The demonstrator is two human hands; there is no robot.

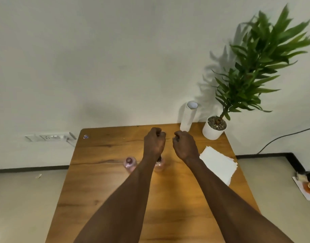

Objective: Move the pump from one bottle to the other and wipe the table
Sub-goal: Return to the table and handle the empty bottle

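Two small pink clear bottles stand at the middle of the wooden table (101, 172). The left bottle (130, 163) has an open neck with no cap. The right bottle (159, 166) is partly hidden under my left wrist, and a dark collar shows at its neck. My left hand (154, 143) is above this bottle, closed around the pump (162, 133); only a pale bit of it shows at my fingertips. My right hand (185, 145) hovers just to the right with fingers curled shut and apparently nothing in them. A stack of white paper napkins (219, 166) lies to the right.
A white paper roll (189, 118) stands upright at the table's far edge beside a potted plant (214, 128) in the far right corner. A small sticker (86, 136) marks the far left corner. On the floor to the right are a black cable (280, 137) and some items (307, 185).
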